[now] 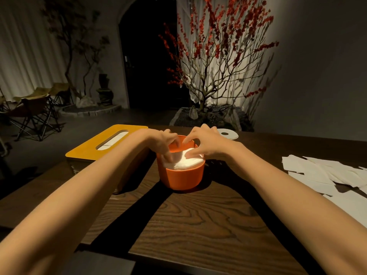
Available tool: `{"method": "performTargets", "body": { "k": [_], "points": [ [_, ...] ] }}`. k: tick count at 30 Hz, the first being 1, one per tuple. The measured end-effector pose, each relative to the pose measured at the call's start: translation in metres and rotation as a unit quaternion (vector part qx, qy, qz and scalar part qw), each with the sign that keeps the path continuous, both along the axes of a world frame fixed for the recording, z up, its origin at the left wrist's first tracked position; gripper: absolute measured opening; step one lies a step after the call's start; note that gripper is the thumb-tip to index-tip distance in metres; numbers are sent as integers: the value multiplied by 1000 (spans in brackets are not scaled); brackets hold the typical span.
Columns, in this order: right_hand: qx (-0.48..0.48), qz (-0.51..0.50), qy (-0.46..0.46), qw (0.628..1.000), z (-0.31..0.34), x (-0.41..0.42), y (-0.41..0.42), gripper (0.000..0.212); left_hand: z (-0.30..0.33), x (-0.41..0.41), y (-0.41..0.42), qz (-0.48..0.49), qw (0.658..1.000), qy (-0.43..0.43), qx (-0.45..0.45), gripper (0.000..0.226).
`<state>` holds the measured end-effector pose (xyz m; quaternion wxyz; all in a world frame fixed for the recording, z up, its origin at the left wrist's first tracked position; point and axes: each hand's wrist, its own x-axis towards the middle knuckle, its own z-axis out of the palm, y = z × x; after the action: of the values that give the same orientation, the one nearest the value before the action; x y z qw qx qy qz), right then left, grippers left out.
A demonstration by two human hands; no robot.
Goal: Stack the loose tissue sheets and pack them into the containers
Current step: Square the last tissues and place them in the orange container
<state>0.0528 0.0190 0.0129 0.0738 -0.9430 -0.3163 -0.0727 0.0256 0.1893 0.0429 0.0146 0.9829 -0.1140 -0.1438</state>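
Note:
An orange round container [182,178] stands at the middle of the dark wooden table [198,225]. White tissue sheets [188,161] fill its open top. My left hand [164,142] reaches in from the left, its curled fingers on the tissue at the left inner wall. My right hand [204,144] comes in from the right, fingers bent over the far rim and thumb pressing down on the tissue. A rectangular tissue box with a yellow slotted lid [107,143] stands to the left, with white tissue showing in the slot. Loose tissue sheets [327,175] lie scattered at the right.
A white round lid [227,133] with a centre hole lies behind the orange container at the table's far edge. A planter with a red-blossom tree [210,76] stands beyond the table. Folding chairs [33,112] stand at the far left.

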Motion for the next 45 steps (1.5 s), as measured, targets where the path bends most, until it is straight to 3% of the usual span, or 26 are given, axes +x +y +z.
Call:
{"method": "performTargets", "body": {
  "k": [5,10,14,19,24,31,35,45],
  "points": [
    [-23,44,183,982,18,-4,1,37,7,-6,3,-22,997,71,-2,49],
    [-16,43,185,982,20,-4,1,40,4,-3,10,-23,999,40,-20,45],
    [45,65,147,986,22,-5,0,15,8,-2,12,-60,998,-11,-12,37],
    [-86,33,238,967,22,-10,11,13,0,0,2,-35,997,63,35,35],
    [-80,17,231,970,18,-11,13,10,-3,7,-1,-16,997,60,50,37],
    [69,-13,32,997,12,-4,-17,7,-10,5,-24,-50,982,-105,-146,28],
    [73,-57,69,993,16,-9,-48,11,-13,2,-59,-73,970,-143,-183,23],
    [64,-155,127,978,11,-47,-144,13,-17,-4,-152,-158,960,-115,-201,15]
  ]
}}
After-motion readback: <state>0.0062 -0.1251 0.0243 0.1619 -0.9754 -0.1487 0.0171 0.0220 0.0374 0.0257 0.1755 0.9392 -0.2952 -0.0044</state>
